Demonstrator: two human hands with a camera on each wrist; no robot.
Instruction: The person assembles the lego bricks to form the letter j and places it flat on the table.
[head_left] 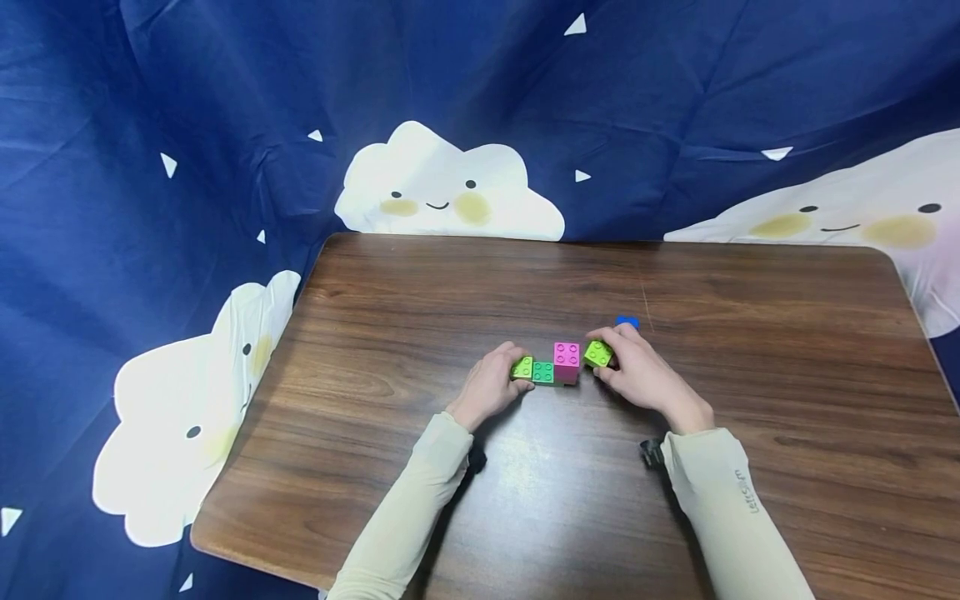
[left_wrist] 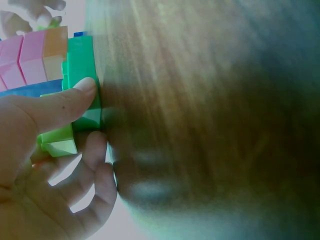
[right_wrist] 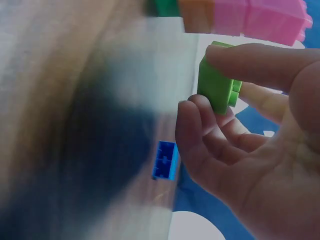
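Note:
My left hand grips the left end of a small block build, thumb on its long green brick. On that end of the green brick sits a lime brick, partly covered by the fingers. At the other end rises a stack, an orange brick with pink bricks above it. Just right of the stack, my right hand pinches a loose lime brick between thumb and fingers, apart from the build.
A blue brick lies on the brown wooden table beyond the right hand, its hollow underside showing in the right wrist view. Behind the table hangs a dark blue curtain with white clouds.

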